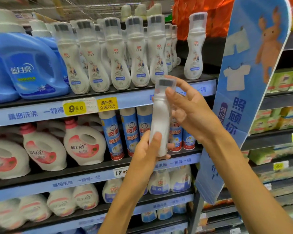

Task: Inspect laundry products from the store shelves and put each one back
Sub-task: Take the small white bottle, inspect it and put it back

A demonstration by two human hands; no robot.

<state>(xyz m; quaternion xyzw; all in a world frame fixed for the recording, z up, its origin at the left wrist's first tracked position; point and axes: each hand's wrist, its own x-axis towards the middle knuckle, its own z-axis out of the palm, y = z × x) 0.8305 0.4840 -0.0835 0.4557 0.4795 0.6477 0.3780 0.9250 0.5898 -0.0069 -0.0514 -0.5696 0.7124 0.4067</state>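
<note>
I hold a slim white bottle (pixel 159 122) with a clear cap upright in front of the shelves. My left hand (pixel 149 149) grips its lower body, thumb across the front. My right hand (pixel 191 108) holds the upper part from the right, thumb on the neck just below the cap. Its plain back faces me. Several matching white bottles (pixel 118 65) stand in a row on the top shelf (pixel 41 114). One more matching bottle (pixel 195 48) stands alone to the right, with a gap between it and the row.
Blue detergent jugs (pixel 29 68) stand at the top left. White and pink jugs (pixel 83 146) and blue spray cans (pixel 113 134) fill the shelf below. A blue cardboard display panel (pixel 247 68) juts out on the right, with green packs (pixel 286 81) behind it.
</note>
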